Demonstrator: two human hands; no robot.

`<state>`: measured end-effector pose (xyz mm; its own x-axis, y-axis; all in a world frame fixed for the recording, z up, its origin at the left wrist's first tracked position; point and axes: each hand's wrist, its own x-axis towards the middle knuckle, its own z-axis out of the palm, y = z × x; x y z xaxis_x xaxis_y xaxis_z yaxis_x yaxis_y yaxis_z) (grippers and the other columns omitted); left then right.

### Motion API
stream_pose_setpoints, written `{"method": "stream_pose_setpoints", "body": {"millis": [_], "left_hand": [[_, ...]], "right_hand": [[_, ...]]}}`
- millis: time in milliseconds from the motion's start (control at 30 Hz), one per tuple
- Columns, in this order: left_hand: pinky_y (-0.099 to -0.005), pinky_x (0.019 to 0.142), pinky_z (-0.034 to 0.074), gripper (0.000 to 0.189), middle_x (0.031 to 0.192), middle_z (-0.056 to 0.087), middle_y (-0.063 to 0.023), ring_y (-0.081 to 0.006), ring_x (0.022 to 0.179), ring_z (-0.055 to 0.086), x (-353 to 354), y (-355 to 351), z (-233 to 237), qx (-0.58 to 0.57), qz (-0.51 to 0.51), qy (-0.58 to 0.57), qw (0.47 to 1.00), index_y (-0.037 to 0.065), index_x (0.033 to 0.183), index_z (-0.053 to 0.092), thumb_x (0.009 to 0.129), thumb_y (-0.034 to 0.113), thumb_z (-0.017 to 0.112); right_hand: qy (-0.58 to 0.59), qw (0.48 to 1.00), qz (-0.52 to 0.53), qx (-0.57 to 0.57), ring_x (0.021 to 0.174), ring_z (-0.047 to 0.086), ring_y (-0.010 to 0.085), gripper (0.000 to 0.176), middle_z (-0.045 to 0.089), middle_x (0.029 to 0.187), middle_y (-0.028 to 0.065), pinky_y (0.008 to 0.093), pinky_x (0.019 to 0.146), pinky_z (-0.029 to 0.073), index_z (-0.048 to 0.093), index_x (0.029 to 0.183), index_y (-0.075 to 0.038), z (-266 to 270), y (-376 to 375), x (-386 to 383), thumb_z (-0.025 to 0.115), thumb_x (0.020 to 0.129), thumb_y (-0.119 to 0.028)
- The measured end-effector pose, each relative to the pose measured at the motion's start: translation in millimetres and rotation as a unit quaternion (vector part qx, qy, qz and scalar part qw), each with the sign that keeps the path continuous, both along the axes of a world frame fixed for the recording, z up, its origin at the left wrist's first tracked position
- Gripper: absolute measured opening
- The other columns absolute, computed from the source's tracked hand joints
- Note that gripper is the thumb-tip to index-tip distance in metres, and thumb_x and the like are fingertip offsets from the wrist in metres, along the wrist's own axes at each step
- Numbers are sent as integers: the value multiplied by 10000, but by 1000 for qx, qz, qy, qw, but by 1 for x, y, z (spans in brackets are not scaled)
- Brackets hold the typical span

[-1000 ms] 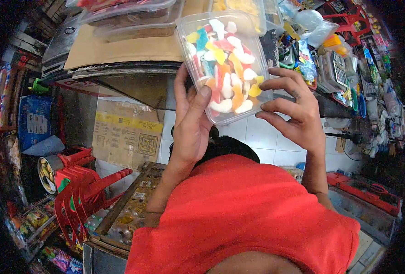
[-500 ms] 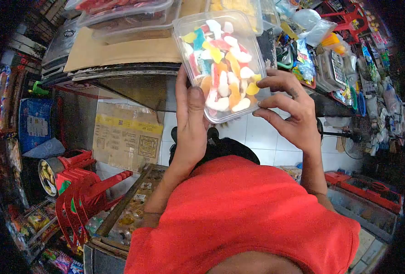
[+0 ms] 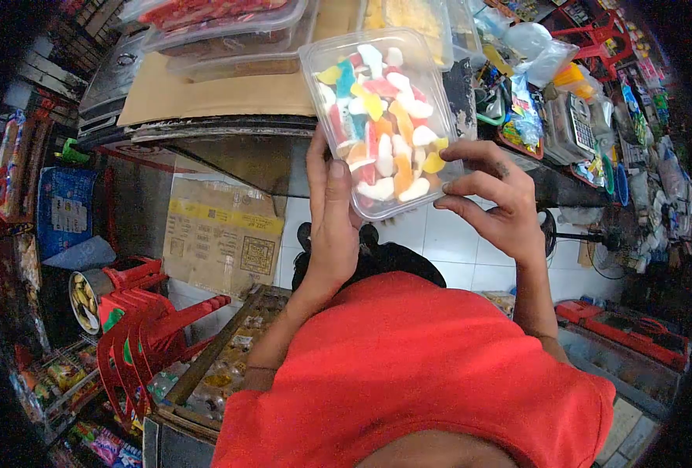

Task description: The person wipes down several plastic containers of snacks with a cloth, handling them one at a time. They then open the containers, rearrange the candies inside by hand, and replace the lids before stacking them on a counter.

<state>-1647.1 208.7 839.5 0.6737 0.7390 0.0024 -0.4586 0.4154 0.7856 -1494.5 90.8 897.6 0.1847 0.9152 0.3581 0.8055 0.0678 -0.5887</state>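
Note:
A clear plastic tub (image 3: pixel 361 204) full of gummy candies (image 3: pixel 385 129) in white, orange, yellow, red and blue is held up, tilted, in front of the table edge. My left hand (image 3: pixel 336 214) supports its left side and lower left corner, thumb along the wall and fingers partly hidden behind it. At the lower right corner, my right hand (image 3: pixel 498 195) has its fingertips and thumb on the tub's side. Whether a lid covers the tub I cannot tell.
Tubs of red items (image 3: pixel 221 35) and of yellow pieces (image 3: pixel 408 27) stand on the cardboard-covered table (image 3: pixel 213 97). A calculator (image 3: pixel 580 125) lies among packets at the right. Red plastic chairs (image 3: pixel 139 335), a cardboard box (image 3: pixel 221 234) and a fan (image 3: pixel 588 234) are around below.
The tub and both hands sit slightly lower in view, and the surroundings have shifted a little down and right. The hold on the tub looks the same.

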Motion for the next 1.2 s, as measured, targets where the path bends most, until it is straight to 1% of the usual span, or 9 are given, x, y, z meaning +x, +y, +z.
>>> {"method": "stream_pose_setpoints", "body": {"millis": [33, 267, 567, 633, 700, 900, 1033, 1100, 1200], "left_hand": [[-384, 1018, 360, 522, 1388, 341, -129, -250, 1266, 379, 0, 0, 1, 0, 0, 0, 1000, 96, 1419, 149, 976, 303, 334], [-355, 1008, 374, 517, 1366, 316, -156, -235, 1246, 401, 1, 0, 0, -16, -6, -27, 999, 76, 1417, 115, 970, 256, 302], [-333, 1025, 309, 495, 1317, 359, -158, -214, 1226, 381, 3, 2, -6, 45, 24, 22, 998, 29, 1389, 158, 976, 263, 299], [-329, 1024, 296, 492, 1315, 363, -156, -209, 1221, 375, 3, 2, -1, 58, 28, 37, 997, 21, 1385, 168, 976, 255, 307], [-320, 955, 373, 502, 1268, 439, -139, -201, 1110, 473, 3, 2, 5, 176, 62, 130, 974, 11, 1349, 293, 954, 314, 359], [-303, 920, 382, 436, 1129, 542, -113, -186, 1049, 496, -5, 5, -2, 161, 24, 149, 975, 0, 1255, 441, 962, 316, 370], [-280, 854, 409, 423, 1143, 528, -107, -157, 1014, 494, -3, 7, 1, 181, 25, 178, 967, 4, 1264, 429, 965, 298, 371], [-250, 757, 420, 455, 1140, 509, -100, -134, 977, 484, 3, 9, -4, 197, 57, 130, 970, 19, 1302, 367, 950, 305, 407], [-250, 759, 416, 504, 1143, 482, -94, -135, 968, 474, 3, 11, -4, 187, 65, 159, 967, 37, 1324, 297, 928, 304, 459]], "right_hand": [[-17, 1000, 17, 9, 833, 625, 235, 186, 589, 1046, 130, 313, 702, 522, 612, 803, -23, 0, 0, 1, 746, 680, -60], [-33, 999, 24, 13, 856, 624, 241, 194, 589, 1053, 131, 312, 706, 523, 616, 818, -28, 1, 2, 3, 746, 679, -62], [-20, 999, 15, -24, 951, 613, 263, 196, 603, 1050, 111, 340, 779, 508, 621, 817, -44, 4, 3, 5, 749, 672, -77], [-15, 1000, 2, -20, 967, 600, 259, 221, 620, 1036, 117, 352, 834, 474, 645, 779, -42, 3, 3, 4, 777, 606, -80], [-22, 1000, 9, -21, 980, 599, 263, 222, 622, 1033, 118, 360, 858, 470, 649, 780, -43, 2, 3, 5, 779, 604, -81], [-47, 998, 23, -19, 1028, 593, 276, 227, 625, 1021, 123, 381, 905, 460, 655, 781, -47, 2, 6, 3, 785, 600, -88], [-33, 999, 14, -16, 1026, 592, 280, 234, 625, 1019, 126, 378, 899, 465, 660, 788, -50, 0, 6, 3, 788, 597, -91], [-27, 999, 12, -17, 1023, 592, 277, 233, 624, 1020, 125, 373, 891, 470, 661, 791, -49, 2, 6, 4, 789, 600, -88], [-14, 1000, 8, -19, 1019, 591, 272, 231, 621, 1023, 122, 363, 875, 479, 662, 793, -49, 2, 6, 3, 791, 604, -81]]}}
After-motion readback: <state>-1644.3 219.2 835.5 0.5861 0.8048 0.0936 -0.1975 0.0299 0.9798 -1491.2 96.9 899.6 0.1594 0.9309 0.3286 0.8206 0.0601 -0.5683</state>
